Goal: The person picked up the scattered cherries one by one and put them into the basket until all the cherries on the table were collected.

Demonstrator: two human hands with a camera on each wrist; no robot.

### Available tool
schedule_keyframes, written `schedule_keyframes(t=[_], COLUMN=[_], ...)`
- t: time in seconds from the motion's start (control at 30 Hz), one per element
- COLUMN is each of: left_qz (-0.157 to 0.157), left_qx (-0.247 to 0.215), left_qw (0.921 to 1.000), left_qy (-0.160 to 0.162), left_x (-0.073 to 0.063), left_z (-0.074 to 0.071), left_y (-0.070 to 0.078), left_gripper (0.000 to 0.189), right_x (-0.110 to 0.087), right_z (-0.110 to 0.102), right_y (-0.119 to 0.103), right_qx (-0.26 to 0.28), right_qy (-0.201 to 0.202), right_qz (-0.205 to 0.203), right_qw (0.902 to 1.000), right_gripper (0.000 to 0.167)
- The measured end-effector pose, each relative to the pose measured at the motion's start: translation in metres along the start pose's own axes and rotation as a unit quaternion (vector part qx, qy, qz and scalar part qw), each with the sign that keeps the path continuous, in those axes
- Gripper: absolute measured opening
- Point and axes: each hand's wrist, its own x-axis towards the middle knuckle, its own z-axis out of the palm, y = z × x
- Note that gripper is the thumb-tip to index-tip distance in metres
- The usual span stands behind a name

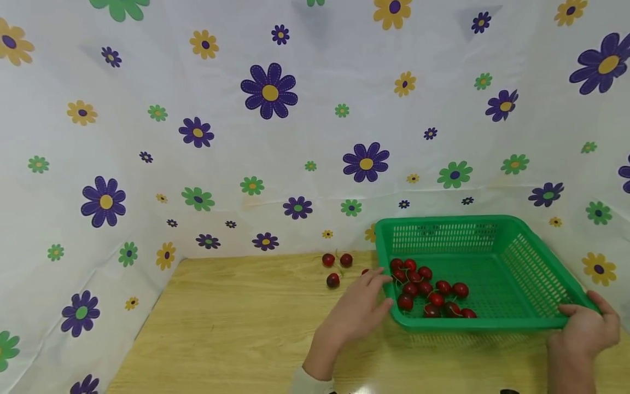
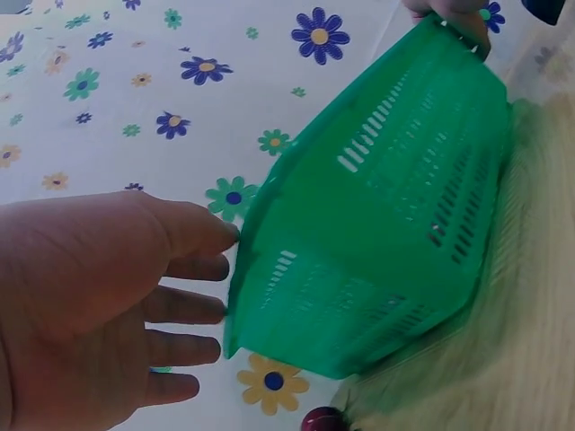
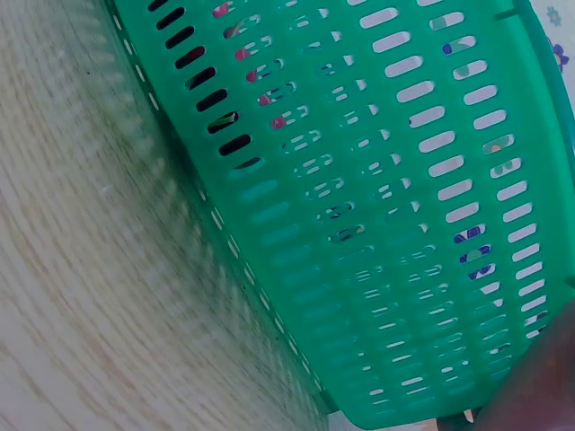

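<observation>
A green plastic basket [image 1: 472, 324] with slotted walls stands on the right of the table. Red cherries [image 1: 436, 299] with thin stems lie bunched in its left half. At the basket's left edge is my left hand [image 1: 351, 312], its fingers fairly straight and fingertips right at the rim; the left wrist view shows the same hand [image 2: 90, 310] beside the basket's outer wall [image 2: 386, 215]. My right hand [image 1: 588, 328] grips the front right corner, thumb over the rim. From the right wrist, mostly slotted wall [image 3: 296, 206] is visible.
Several loose cherries [image 1: 333, 280] lie on the wooden table [image 1: 221, 323] left of the basket, one partly hidden behind my left hand. A white cloth [image 1: 295, 142] with purple, green and yellow flowers hangs behind and along both sides.
</observation>
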Motion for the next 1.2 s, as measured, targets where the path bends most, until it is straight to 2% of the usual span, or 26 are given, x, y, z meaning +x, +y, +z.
schedule_keyframes(t=[0.13, 0.33, 0.53, 0.7, 0.8, 0.93, 1.07, 1.2], left_qz=[-0.017, -0.065, -0.139, -0.159, -0.158, -0.143, -0.107, -0.06], left_qx=[-0.03, -0.071, -0.076, -0.079, -0.079, -0.063, -0.026, 0.04], left_qw=[0.9992, 0.9915, 0.9787, 0.9743, 0.9745, 0.979, 0.9873, 0.9928], left_qy=[0.02, 0.088, 0.131, 0.14, 0.138, 0.131, 0.115, 0.095], left_x=[-0.006, -0.019, -0.03, -0.034, -0.034, -0.028, -0.016, 0.0], left_z=[-0.012, -0.034, -0.05, -0.056, -0.055, -0.047, -0.032, -0.012], left_y=[-0.013, -0.044, -0.068, -0.077, -0.077, -0.071, -0.06, -0.05], left_gripper=[0.04, 0.038, 0.039, 0.039, 0.038, 0.035, 0.03, 0.025], right_x=[-0.001, 0.002, 0.004, 0.001, 0.001, 0.002, 0.003, 0.006], right_z=[0.002, 0.002, 0.002, 0.001, 0.0, 0.001, 0.001, 0.002], right_y=[-0.002, -0.003, 0.001, 0.002, 0.001, 0.001, 0.002, 0.004], right_qx=[0.016, 0.026, 0.013, 0.006, 0.011, 0.022, 0.024, 0.025], right_qy=[0.01, 0.018, 0.025, 0.023, 0.024, 0.026, 0.031, 0.039], right_qz=[-0.001, -0.008, -0.028, -0.043, -0.046, -0.047, -0.048, -0.05], right_qw=[0.9998, 0.9994, 0.9992, 0.9988, 0.9986, 0.9983, 0.9981, 0.9976], right_gripper=[0.082, 0.085, 0.07, 0.056, 0.054, 0.054, 0.053, 0.054])
